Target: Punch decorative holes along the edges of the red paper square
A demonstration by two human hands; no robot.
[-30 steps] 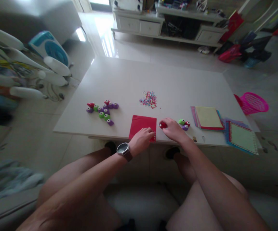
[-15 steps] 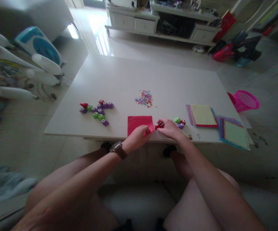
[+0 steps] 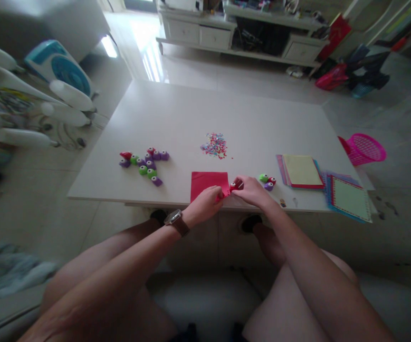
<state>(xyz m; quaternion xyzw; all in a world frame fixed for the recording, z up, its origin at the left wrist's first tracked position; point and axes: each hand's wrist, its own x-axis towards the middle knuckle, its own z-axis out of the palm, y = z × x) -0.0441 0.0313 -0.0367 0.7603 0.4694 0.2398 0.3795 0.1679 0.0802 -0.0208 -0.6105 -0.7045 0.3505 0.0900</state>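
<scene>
A red sheet of paper lies at the near edge of the white table, small punched holes along its right side. My left hand is closed on its lower right part, fingers pinched at the paper. Wrapped in the fingers of my right hand is a red craft punch, its front touching the sheet's right edge. Just right of that hand sits a small cluster of punches, green, red and purple. Farther left stands a larger group of purple, green and red punches.
Beyond the paper is a scattered pile of tiny coloured paper bits. Stacks of coloured paper and patterned-edge sheets lie at the right end of the table. A pink basket stands past the table's right edge.
The red punch in my right hand has come closer to the paper and now meets its right edge. My left hand keeps its hold; the whole view has shifted slightly.
</scene>
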